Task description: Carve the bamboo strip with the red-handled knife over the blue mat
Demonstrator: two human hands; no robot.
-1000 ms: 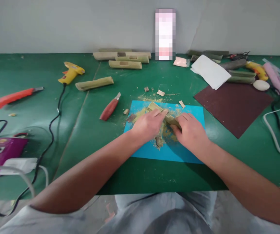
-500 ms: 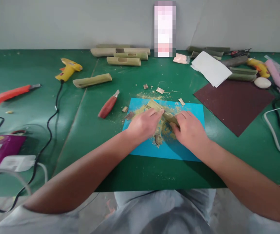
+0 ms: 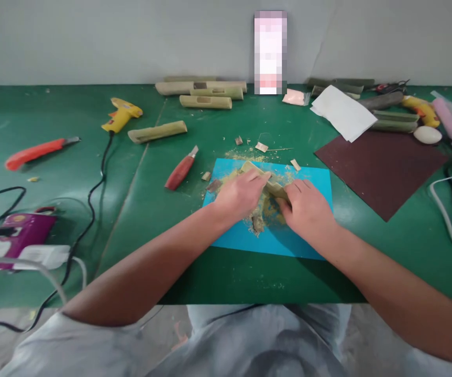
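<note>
A pale green piece of split bamboo (image 3: 250,167) lies slantwise over a blue sheet (image 3: 231,235) strewn with yellowish dust. My right hand (image 3: 307,203) is closed around its near right end. Above the bamboo's middle, my left hand (image 3: 238,195) is closed, fingers pinched together at the opening; whatever they hold is hidden. A small dusty scrap (image 3: 257,224) lies just below the hands. To the left rests a red-handled knife (image 3: 181,172), with bamboo chips (image 3: 213,186) between it and my left hand.
Cut bamboo tubes (image 3: 206,102) line the back, near a propped phone (image 3: 270,52). A yellow glue gun (image 3: 121,115), orange cutter (image 3: 39,153) and purple power strip (image 3: 27,233) are left. A brown sheet (image 3: 383,173), white paper (image 3: 343,114) and an egg-shaped object (image 3: 427,135) lie right.
My left hand has shifted slightly along the bamboo toward my right hand. The right hand keeps its hold. The whole view has moved a little to the left.
</note>
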